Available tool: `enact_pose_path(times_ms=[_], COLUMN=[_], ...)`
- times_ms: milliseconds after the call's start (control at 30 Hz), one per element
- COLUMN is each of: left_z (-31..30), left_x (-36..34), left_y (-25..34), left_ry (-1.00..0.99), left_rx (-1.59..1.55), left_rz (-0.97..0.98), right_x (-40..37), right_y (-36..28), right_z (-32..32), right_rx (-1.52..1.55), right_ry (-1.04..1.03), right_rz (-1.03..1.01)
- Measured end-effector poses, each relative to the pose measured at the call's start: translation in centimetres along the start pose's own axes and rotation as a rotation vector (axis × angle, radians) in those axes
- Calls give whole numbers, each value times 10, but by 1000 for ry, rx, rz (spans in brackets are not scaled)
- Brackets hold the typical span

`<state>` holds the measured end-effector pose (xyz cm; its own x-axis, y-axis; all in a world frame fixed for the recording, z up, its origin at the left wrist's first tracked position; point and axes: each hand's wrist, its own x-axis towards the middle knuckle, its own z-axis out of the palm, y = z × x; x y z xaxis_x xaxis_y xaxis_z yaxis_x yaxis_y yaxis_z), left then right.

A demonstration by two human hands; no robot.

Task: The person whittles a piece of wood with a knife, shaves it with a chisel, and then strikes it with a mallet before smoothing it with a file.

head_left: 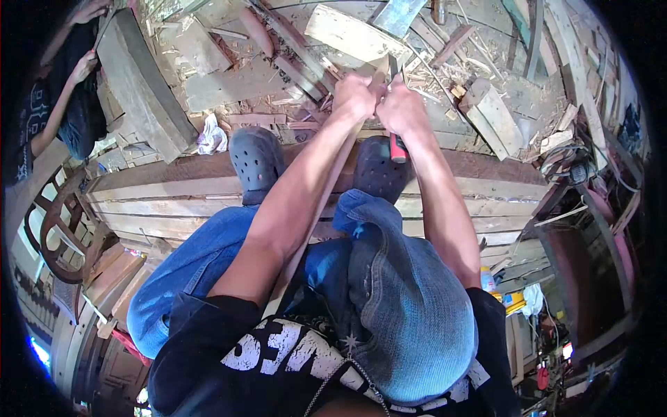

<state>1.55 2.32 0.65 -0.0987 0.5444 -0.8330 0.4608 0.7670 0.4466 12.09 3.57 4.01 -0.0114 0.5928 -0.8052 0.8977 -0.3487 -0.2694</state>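
A long, narrow strip of wood (338,165) runs up between my legs, and my left hand (353,99) is closed round it near its far end. Close beside it, almost touching, my right hand (403,108) grips a bladed hand tool with a red and black handle (397,149). Its dark metal blade (394,67) points away from me, next to the strip's tip. Whether it is a knife or a chisel I cannot make out. My fingers hide the middle of the tool and where blade and wood may meet.
My feet in dark clogs (256,165) rest on stacked planks (167,187). Wood offcuts (354,31) and shavings litter the floor ahead. A thick curved timber (139,83) lies at left, near another person (76,90). A white crumpled cloth (212,135) and cables (566,163) lie around.
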Motion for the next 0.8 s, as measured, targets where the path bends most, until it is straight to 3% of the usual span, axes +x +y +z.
enact_pose_path(times_ms=[100, 167, 233, 333, 433, 500, 600, 667, 800], left_z=[3, 0, 1, 3, 7, 10, 11, 9, 6], left_x=[3, 3, 5, 7, 11, 16, 15, 12, 11], left_y=[-8, -4, -8, -10, -16, -23, -23, -18, -17], left_ry=[-57, -55, -84, -35, -29, 25, 38, 17, 28], left_rx=[-104, -20, -164, -167, -136, -43, -14, 3, 107], left_rz=[16, 49, 20, 7, 5, 106, 149, 118, 133], right_x=[3, 6, -5, -14, -24, -26, -19, -15, -19], right_y=[6, 10, 14, 27, 27, 23, 17, 12, -3], right_z=[6, 4, 0, 7, 10, 6, 2, -3, -6], right_rx=[78, 5, 50, 74, 141, 163, 36, -28, -99], right_ry=[-45, 19, 26, 116, 66, 52, 53, -55, 9], right_rz=[66, -25, -37, -82, -65, -91, -92, -20, 17])
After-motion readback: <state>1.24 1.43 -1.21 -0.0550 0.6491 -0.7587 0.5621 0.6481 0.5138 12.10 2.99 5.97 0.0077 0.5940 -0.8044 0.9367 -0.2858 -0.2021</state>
